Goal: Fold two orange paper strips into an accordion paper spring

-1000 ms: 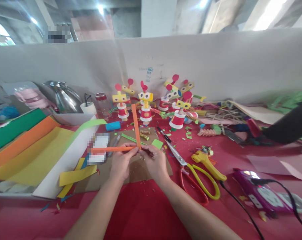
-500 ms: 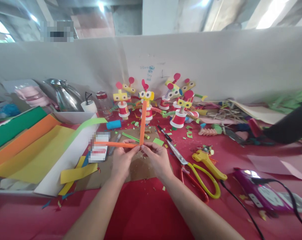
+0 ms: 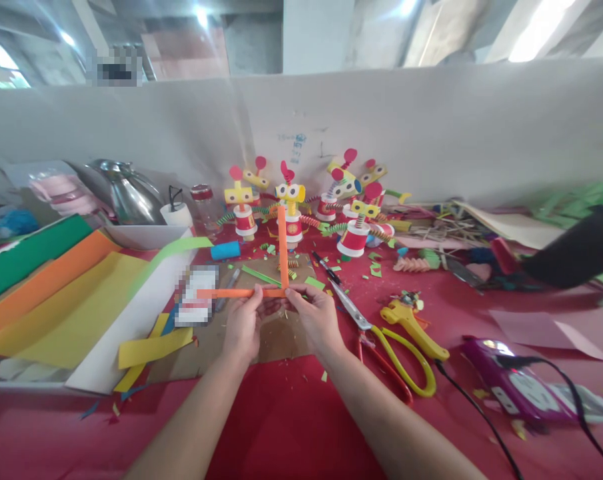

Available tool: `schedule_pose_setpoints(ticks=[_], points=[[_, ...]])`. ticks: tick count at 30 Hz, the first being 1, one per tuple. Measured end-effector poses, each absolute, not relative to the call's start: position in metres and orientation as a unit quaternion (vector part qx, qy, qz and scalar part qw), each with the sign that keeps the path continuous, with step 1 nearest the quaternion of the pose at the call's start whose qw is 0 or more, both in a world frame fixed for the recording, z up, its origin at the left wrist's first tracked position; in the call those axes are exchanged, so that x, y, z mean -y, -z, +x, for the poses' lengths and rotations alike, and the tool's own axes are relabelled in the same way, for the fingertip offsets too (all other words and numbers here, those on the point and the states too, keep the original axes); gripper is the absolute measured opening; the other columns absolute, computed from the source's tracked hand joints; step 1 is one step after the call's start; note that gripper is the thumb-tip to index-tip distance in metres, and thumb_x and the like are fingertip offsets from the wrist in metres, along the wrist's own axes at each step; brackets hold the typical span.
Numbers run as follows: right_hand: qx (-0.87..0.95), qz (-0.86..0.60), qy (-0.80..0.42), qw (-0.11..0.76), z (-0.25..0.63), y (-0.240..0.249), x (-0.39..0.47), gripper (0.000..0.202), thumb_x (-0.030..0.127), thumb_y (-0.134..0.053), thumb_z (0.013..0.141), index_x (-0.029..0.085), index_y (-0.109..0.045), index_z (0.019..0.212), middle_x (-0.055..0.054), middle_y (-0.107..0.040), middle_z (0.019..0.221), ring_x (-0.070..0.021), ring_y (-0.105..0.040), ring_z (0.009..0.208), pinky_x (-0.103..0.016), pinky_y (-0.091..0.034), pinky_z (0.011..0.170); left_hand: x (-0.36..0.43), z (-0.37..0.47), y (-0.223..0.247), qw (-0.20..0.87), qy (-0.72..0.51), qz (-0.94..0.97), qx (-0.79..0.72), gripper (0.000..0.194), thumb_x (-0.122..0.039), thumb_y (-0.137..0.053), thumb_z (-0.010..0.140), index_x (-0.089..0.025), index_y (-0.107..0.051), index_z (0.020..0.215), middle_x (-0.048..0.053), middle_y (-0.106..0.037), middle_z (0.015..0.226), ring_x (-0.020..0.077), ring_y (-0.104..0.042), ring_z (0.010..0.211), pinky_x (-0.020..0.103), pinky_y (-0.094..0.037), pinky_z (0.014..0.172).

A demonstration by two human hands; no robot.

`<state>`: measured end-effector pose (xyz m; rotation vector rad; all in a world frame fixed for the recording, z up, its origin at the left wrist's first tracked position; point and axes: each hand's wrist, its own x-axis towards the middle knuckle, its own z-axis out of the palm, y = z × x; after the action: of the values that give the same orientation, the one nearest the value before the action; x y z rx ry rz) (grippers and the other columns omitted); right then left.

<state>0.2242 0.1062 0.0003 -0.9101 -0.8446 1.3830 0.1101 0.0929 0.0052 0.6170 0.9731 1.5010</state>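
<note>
Orange paper strips (image 3: 283, 247) formed an L above a cardboard sheet (image 3: 276, 343), one strip pointing away from the person and the other lying crosswise to the left. The left hand (image 3: 244, 330) gripped the crosswise strip between thumb and fingers, short of the corner. The right hand (image 3: 318, 320) pinched the corner itself, thumb on top; its underlying fingers were partly hidden. This grip appeared chosen to hold the two ends square and stop them slipping, with the free lengths left unobstructed. Whether the ends were glued could not be determined.

The cardboard presumably shielded the red table (image 3: 281, 413) from cutting and glue. Scissors (image 3: 364, 327) and a yellow glue gun (image 3: 418, 331) lay to the right, probably for easy reach.

Containers were noted as follows. A white box (image 3: 126, 320) at the left held green (image 3: 31, 250), orange (image 3: 76, 267) and yellow sheets (image 3: 81, 313), overlapping; a light green strip (image 3: 176, 250) lay across its rim. A red-lidded jar (image 3: 204, 207) stood behind; its contents could not be made out. The steel jug's (image 3: 128, 193) interior was not visible. Paper cups (image 3: 352, 239) stood rim down, serving as bodies for figures.
</note>
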Motion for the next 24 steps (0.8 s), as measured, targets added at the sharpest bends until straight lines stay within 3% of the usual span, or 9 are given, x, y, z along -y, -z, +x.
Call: schedule_pose_setpoints(ticks=[6,11,24], points=[[0.37,-0.394,-0.589,0.601,0.223,0.002,-0.106,0.017,0.029,-0.072,0.065,0.015,-0.069,0.074,0.0,-0.065,0.062,-0.0111,-0.058,0.055,-0.026,-0.049,0.06,-0.091,0.116,-0.006,0.556,-0.633,0.314,-0.438,0.032,-0.025,-0.082,0.056,-0.014,-0.071,0.084,0.006,-0.072,0.077,0.0181,-0.066,0.074,0.029,-0.048,0.071],[0.383,-0.393,-0.583,0.6,0.221,0.004,-0.105,0.017,0.03,-0.07,0.067,0.015,-0.068,0.074,0.0,-0.064,0.061,-0.0118,-0.058,0.056,-0.026,-0.049,0.06,-0.091,0.117,-0.003,0.569,-0.617,0.296,-0.456,0.026,-0.027,-0.081,0.055,-0.012,-0.073,0.075,0.007,-0.072,0.071,0.0185,-0.065,0.07,0.031,-0.048,0.072],[0.362,-0.374,-0.621,0.586,0.222,0.001,-0.106,0.018,0.028,-0.073,0.064,0.016,-0.066,0.075,0.0,-0.066,0.065,-0.011,-0.06,0.057,-0.026,-0.05,0.063,-0.094,0.106,-0.008,0.59,-0.586,0.305,-0.463,0.028,-0.023,-0.083,0.049,-0.013,-0.074,0.073,0.006,-0.071,0.068,0.0164,-0.063,0.066,0.029,-0.048,0.07]])
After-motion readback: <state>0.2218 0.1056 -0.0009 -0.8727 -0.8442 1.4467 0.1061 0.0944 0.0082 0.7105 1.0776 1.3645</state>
